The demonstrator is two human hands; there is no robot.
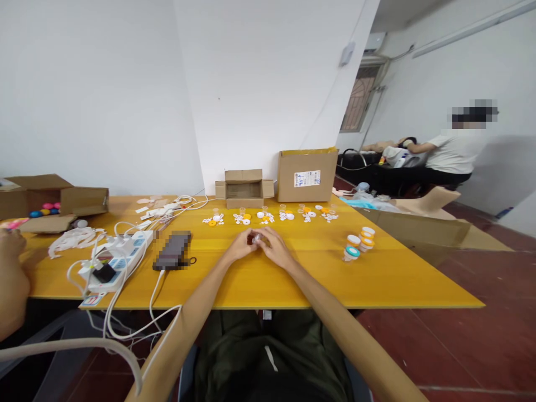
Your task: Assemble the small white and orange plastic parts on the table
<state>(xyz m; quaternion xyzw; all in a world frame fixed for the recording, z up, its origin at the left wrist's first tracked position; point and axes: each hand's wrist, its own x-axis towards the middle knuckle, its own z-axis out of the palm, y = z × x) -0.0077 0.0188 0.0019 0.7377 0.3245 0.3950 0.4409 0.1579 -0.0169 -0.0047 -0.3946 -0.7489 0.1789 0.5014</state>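
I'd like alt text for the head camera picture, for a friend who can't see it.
A person's left hand and right hand meet around a small clear item at a yellow table. Beyond lie clusters of white and orange parts; capped containers stand to the right, and a power strip lies to the left.

I'm looking in on a workshop or workroom: brown cardboard boxes (pixel 307 192), separate piles of small white and yellow plastic parts (pixel 245 221) and a long white power strip (pixel 125 265) share one yellow tabletop (pixel 301 285); a white-shirted person (pixel 456 151) sits farther off.
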